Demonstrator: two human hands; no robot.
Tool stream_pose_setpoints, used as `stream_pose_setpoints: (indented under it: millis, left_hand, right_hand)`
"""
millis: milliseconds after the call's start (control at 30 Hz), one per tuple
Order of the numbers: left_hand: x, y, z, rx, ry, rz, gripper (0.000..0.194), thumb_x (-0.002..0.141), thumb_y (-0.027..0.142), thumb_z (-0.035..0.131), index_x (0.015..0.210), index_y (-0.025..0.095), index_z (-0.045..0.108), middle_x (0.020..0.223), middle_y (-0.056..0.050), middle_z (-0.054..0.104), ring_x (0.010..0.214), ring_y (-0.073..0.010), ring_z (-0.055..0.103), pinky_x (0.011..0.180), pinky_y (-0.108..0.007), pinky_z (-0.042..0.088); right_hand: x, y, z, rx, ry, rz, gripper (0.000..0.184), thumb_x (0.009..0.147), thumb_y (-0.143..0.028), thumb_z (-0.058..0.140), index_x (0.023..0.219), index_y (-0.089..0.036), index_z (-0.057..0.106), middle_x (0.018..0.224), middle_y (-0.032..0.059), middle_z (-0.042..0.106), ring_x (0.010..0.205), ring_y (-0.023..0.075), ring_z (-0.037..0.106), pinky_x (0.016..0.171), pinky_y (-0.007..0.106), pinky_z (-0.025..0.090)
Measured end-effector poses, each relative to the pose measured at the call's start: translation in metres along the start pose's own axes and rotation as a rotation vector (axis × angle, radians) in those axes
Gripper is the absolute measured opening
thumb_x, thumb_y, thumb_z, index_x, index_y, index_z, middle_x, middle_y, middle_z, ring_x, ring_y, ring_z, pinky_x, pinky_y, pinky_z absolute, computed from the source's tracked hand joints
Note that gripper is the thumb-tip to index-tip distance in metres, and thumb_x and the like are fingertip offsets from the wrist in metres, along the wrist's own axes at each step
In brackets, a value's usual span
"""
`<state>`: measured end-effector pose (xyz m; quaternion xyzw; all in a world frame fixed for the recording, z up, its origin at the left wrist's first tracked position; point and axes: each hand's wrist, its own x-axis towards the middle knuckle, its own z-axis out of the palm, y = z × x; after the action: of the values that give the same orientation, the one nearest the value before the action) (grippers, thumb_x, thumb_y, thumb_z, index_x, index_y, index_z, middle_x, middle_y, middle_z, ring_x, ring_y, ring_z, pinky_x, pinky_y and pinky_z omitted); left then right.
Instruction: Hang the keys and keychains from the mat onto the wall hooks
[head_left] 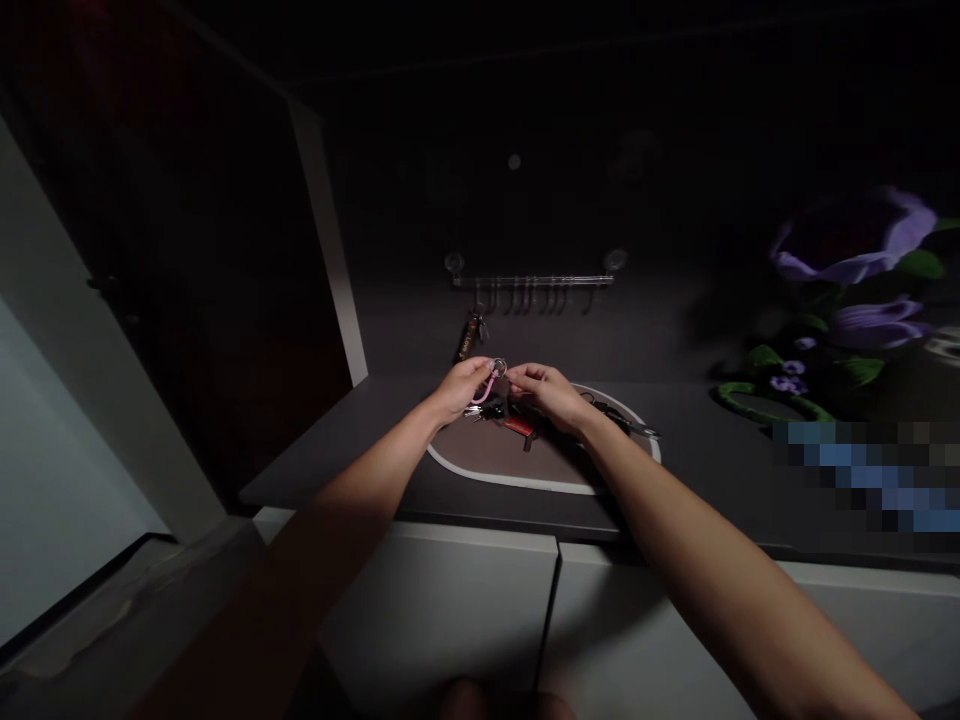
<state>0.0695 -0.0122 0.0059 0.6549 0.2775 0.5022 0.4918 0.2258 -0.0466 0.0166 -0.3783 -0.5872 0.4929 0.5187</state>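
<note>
My left hand (463, 388) and my right hand (546, 393) meet above an oval tray (517, 478) on a dark countertop. Between their fingertips they hold a metal key ring (499, 367) with a pink strap (484, 392) hanging from it. Both hands pinch this ring. Under the hands, in the tray, lie more keys, among them a red fob (520, 427) and a dark key set (626, 422) at the right. The room is very dim.
A metal hook rail (532, 283) is fixed to the wall behind the tray, with one keychain (469, 338) hanging at its left end. Purple flowers (855, 270) stand at the right. White cabinet fronts (465, 610) lie below the counter.
</note>
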Motion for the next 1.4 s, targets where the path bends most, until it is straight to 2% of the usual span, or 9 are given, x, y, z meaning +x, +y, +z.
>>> stream_pose_setpoints:
  millis: [200,400,533,700,867,967,1067,1233,1400]
  left_hand:
    - [-0.001,0.0,0.0,-0.007,-0.018,0.029,0.034,0.076,0.042,0.057,0.089,0.011,0.059,0.075,-0.002,0.061,0.062,-0.0077,0.051,0.06,-0.02,0.037]
    - [-0.001,0.001,0.0,0.071,-0.011,0.058,0.038,0.077,0.044,0.055,0.094,0.01,0.06,0.081,-0.004,0.063,0.068,-0.0097,0.053,0.066,-0.022,0.04]
    - [0.0,0.002,-0.005,0.125,-0.007,0.117,0.033,0.078,0.038,0.055,0.096,0.011,0.059,0.088,-0.006,0.064,0.075,-0.0115,0.055,0.072,-0.024,0.041]
    - [-0.002,0.008,-0.008,0.335,0.017,0.249,0.021,0.079,0.027,0.054,0.094,0.014,0.06,0.096,-0.005,0.063,0.089,-0.0142,0.056,0.084,-0.028,0.041]
    - [-0.004,0.015,-0.008,0.598,0.084,0.394,0.012,0.075,0.018,0.056,0.085,0.016,0.061,0.092,-0.004,0.061,0.092,-0.015,0.053,0.086,-0.03,0.041]
    - [-0.006,0.017,-0.009,0.685,0.096,0.423,0.011,0.074,0.02,0.058,0.083,0.018,0.062,0.088,-0.003,0.061,0.09,-0.0152,0.053,0.085,-0.03,0.041]
    - [-0.007,0.019,-0.009,0.765,0.113,0.428,0.012,0.076,0.028,0.058,0.077,0.018,0.064,0.084,-0.002,0.063,0.087,-0.0156,0.054,0.086,-0.031,0.04]
    - [-0.011,0.022,-0.003,0.66,0.124,0.428,0.019,0.077,0.031,0.055,0.074,0.015,0.065,0.079,-0.004,0.064,0.081,-0.0149,0.056,0.081,-0.029,0.042]
    - [-0.016,0.024,0.005,0.473,0.042,0.308,0.023,0.072,0.035,0.06,0.079,0.013,0.066,0.079,-0.004,0.067,0.077,-0.015,0.059,0.076,-0.027,0.044]
  right_hand:
    - [-0.001,-0.001,0.004,0.072,0.028,-0.011,0.015,0.063,-0.024,0.067,0.073,-0.015,0.061,0.07,-0.0013,0.061,0.058,0.0057,0.052,0.06,0.018,0.041]
    - [0.001,-0.001,0.003,0.144,0.009,0.016,0.014,0.06,-0.022,0.067,0.069,-0.014,0.06,0.062,-0.0022,0.059,0.055,0.0056,0.05,0.06,0.019,0.041]
    - [0.002,-0.002,0.003,0.19,0.03,0.0,0.008,0.061,-0.019,0.064,0.065,-0.014,0.059,0.055,-0.0029,0.054,0.052,0.0055,0.046,0.057,0.018,0.039]
    - [0.003,-0.004,0.002,0.221,0.041,-0.022,0.007,0.061,-0.018,0.063,0.066,-0.015,0.059,0.063,-0.0011,0.059,0.056,0.0071,0.049,0.06,0.021,0.042]
    - [0.003,-0.004,0.002,0.195,0.033,-0.079,0.02,0.06,-0.028,0.07,0.07,-0.016,0.058,0.065,-0.0018,0.06,0.054,0.0065,0.048,0.057,0.021,0.041]
    - [0.004,-0.003,0.001,0.157,0.047,-0.127,0.026,0.058,-0.033,0.072,0.073,-0.017,0.058,0.063,-0.0034,0.059,0.051,0.0056,0.046,0.053,0.02,0.038]
    - [0.005,-0.003,-0.001,0.107,0.103,-0.169,0.027,0.056,-0.033,0.074,0.074,-0.017,0.061,0.065,-0.0033,0.06,0.053,0.0062,0.049,0.053,0.02,0.038]
    - [0.005,-0.003,-0.003,0.003,0.167,-0.206,0.027,0.056,-0.033,0.074,0.075,-0.016,0.068,0.068,0.0006,0.064,0.056,0.0083,0.051,0.057,0.023,0.04]
    - [0.005,-0.004,-0.003,-0.193,0.161,-0.323,0.022,0.058,-0.032,0.073,0.073,-0.016,0.072,0.075,0.0038,0.065,0.072,0.0134,0.057,0.07,0.027,0.043]
